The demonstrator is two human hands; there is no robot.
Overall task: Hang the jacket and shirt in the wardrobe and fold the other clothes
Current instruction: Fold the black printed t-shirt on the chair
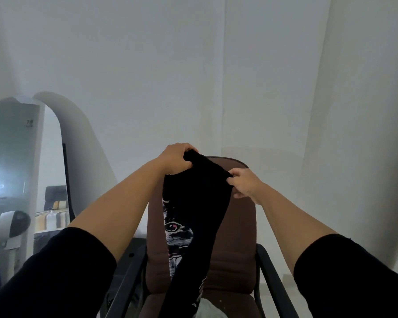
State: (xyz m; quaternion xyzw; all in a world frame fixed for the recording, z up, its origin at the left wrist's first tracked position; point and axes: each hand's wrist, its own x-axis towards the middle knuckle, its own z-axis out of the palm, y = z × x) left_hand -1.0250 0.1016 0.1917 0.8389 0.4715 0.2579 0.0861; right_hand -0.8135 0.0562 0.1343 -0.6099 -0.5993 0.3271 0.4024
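A black printed garment hangs folded lengthwise before the brown chair, its top edge gripped by 2 hands, the left hand clenched around one corner, the right hand pinching the other.

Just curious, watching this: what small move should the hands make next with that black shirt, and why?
Probably draw the hands apart to spread the shirt. The left hand and right hand both grip its top edge close together, so it hangs bunched and narrow before the chair, too crumpled to fold.
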